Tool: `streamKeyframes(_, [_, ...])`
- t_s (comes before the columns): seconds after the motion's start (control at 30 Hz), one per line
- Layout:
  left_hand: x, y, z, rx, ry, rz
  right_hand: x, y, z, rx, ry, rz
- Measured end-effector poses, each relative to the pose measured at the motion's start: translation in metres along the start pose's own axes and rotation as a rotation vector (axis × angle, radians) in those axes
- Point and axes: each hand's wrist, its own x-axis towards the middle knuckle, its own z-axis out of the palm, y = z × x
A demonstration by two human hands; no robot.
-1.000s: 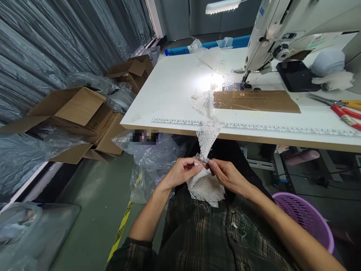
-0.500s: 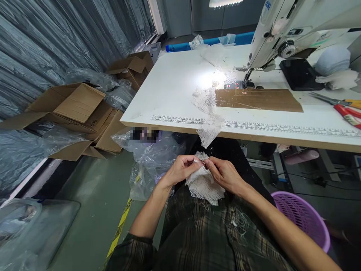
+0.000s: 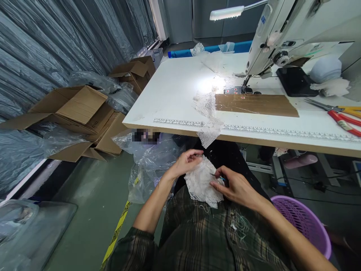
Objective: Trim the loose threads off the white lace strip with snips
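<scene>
Garment workshop: industrial sewing machine (image 3: 282, 41), ruler-edged worktable (image 3: 175, 90), stock cartons (image 3: 76, 109).

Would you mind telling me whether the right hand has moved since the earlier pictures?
Yes. The right hand has dropped lower and to the right, away from the table edge and the left hand, over the lace.

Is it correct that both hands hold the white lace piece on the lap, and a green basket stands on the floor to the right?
Not quite: the basket is purple, not green, as the head view shows. Both the left hand and right hand do hold the white lace piece on the lap.
</scene>
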Motion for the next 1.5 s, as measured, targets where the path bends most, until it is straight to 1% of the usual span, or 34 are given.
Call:
streamKeyframes(0.07, [0.014, -0.004, -0.002, 0.000, 0.131, 0.042, 0.002, 0.002, -0.008, -0.056, 0.120, -0.014])
streamKeyframes(0.1, [0.020, -0.005, -0.001, -0.029, 0.158, 0.068, 0.003, 0.002, -0.012, -0.052, 0.173, -0.019])
streamKeyframes(0.13, [0.025, -0.005, 0.000, -0.075, 0.161, 0.101, 0.005, 0.001, -0.015, -0.033, 0.216, -0.014])
streamKeyframes(0.2, [0.033, -0.002, 0.006, -0.174, 0.120, 0.164, 0.008, 0.000, -0.022, 0.014, 0.291, 0.011])
streamKeyframes(0.27, [0.036, 0.002, 0.013, -0.222, 0.100, 0.204, 0.010, -0.002, -0.027, 0.049, 0.357, 0.040])
streamKeyframes(0.37, [0.029, 0.012, 0.013, -0.176, 0.158, 0.237, 0.010, -0.007, -0.033, 0.085, 0.448, 0.049])
streamKeyframes(0.43, [0.014, 0.025, 0.004, -0.080, 0.197, 0.297, 0.009, -0.010, -0.038, 0.116, 0.497, 0.029])
streamKeyframes(0.47, [0.002, 0.034, -0.003, 0.003, 0.187, 0.350, 0.009, -0.013, -0.040, 0.134, 0.522, 0.019])
streamKeyframes(0.5, [-0.011, 0.044, -0.009, 0.106, 0.156, 0.418, 0.009, -0.015, -0.041, 0.152, 0.542, 0.010])
streamKeyframes(0.53, [-0.026, 0.055, -0.016, 0.211, 0.084, 0.498, 0.009, -0.017, -0.043, 0.172, 0.559, 0.003])
streamKeyframes(0.57, [-0.042, 0.066, -0.020, 0.297, -0.034, 0.579, 0.009, -0.018, -0.044, 0.192, 0.568, 0.000])
streamKeyframes(0.6, [-0.057, 0.077, -0.023, 0.345, -0.209, 0.646, 0.010, -0.020, -0.045, 0.210, 0.567, 0.000])
streamKeyframes(0.63, [-0.071, 0.086, -0.024, 0.379, -0.400, 0.670, 0.011, -0.021, -0.044, 0.227, 0.558, 0.001])
streamKeyframes(0.67, [-0.082, 0.093, -0.023, 0.425, -0.566, 0.680, 0.012, -0.022, -0.044, 0.244, 0.540, 0.001])
streamKeyframes(0.7, [-0.090, 0.097, -0.020, 0.489, -0.638, 0.670, 0.013, -0.023, -0.042, 0.262, 0.513, -0.001])
streamKeyframes(0.73, [-0.095, 0.098, -0.016, 0.573, -0.652, 0.640, 0.015, -0.024, -0.040, 0.281, 0.477, -0.005])
streamKeyframes(0.77, [-0.097, 0.095, -0.012, 0.675, -0.618, 0.602, 0.016, -0.025, -0.037, 0.301, 0.434, -0.009])
streamKeyframes(0.87, [-0.089, 0.078, 0.000, 0.993, -0.358, 0.497, 0.017, -0.027, -0.027, 0.332, 0.288, -0.001])
streamKeyframes(0.9, [-0.084, 0.072, 0.003, 1.072, -0.285, 0.484, 0.017, -0.027, -0.023, 0.328, 0.244, 0.015])
streamKeyframes(0.93, [-0.080, 0.066, 0.006, 1.127, -0.237, 0.483, 0.016, -0.028, -0.020, 0.316, 0.203, 0.036])
streamKeyframes(1.0, [-0.075, 0.058, 0.014, 1.171, -0.212, 0.510, 0.014, -0.028, -0.013, 0.280, 0.130, 0.093])
streamKeyframes(1.07, [-0.073, 0.054, 0.023, 1.156, -0.235, 0.556, 0.013, -0.027, -0.007, 0.258, 0.079, 0.142])
streamKeyframes(1.17, [-0.072, 0.050, 0.035, 1.036, -0.291, 0.621, 0.012, -0.023, 0.000, 0.277, 0.070, 0.161])
streamKeyframes(1.23, [-0.065, 0.046, 0.035, 0.870, -0.344, 0.626, 0.011, -0.017, 0.003, 0.310, 0.073, 0.138])
streamKeyframes(1.27, [-0.059, 0.044, 0.033, 0.776, -0.340, 0.602, 0.010, -0.014, 0.004, 0.329, 0.068, 0.122])
streamKeyframes(1.3, [-0.052, 0.041, 0.028, 0.689, -0.301, 0.559, 0.008, -0.011, 0.004, 0.350, 0.058, 0.108])
streamKeyframes(1.33, [-0.044, 0.037, 0.022, 0.611, -0.236, 0.502, 0.007, -0.008, 0.004, 0.375, 0.046, 0.099])
streamKeyframes(1.4, [-0.026, 0.028, 0.012, 0.492, -0.055, 0.370, 0.003, -0.004, 0.004, 0.431, 0.017, 0.098])
streamKeyframes(1.43, [-0.017, 0.023, 0.009, 0.423, -0.032, 0.323, 0.001, -0.003, 0.004, 0.459, 0.002, 0.101])
streamKeyframes(1.47, [-0.010, 0.018, 0.007, 0.324, -0.064, 0.286, -0.001, -0.003, 0.004, 0.486, -0.014, 0.104])
streamKeyframes(1.5, [-0.004, 0.013, 0.008, 0.199, -0.137, 0.245, -0.002, -0.003, 0.004, 0.507, -0.029, 0.105])
